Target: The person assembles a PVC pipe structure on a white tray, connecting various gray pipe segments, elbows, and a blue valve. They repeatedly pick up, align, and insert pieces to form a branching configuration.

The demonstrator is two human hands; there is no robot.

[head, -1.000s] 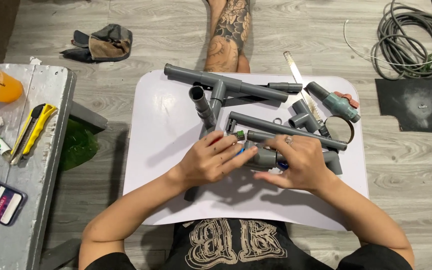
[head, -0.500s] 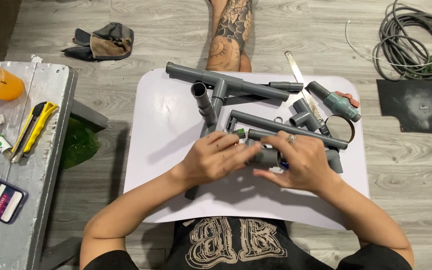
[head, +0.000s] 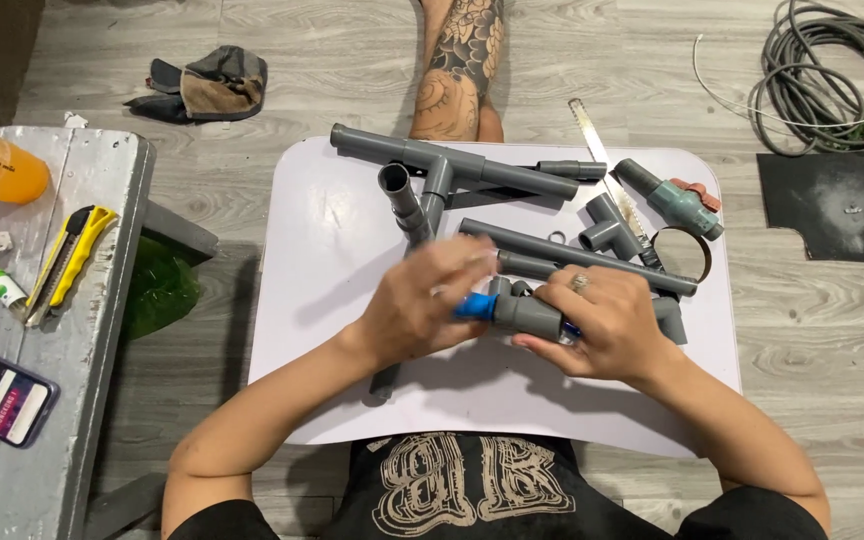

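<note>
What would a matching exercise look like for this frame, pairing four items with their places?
Things:
1. utility knife
2. phone
3. coiled cable
4. grey pipe fitting

Places:
A. on the floor, top right
B. between the left hand and right hand
C. near end of the grey bench
D. on the bench, beside the orange drink

Pairs: 1-D, 2-C, 3-A, 4-B
</note>
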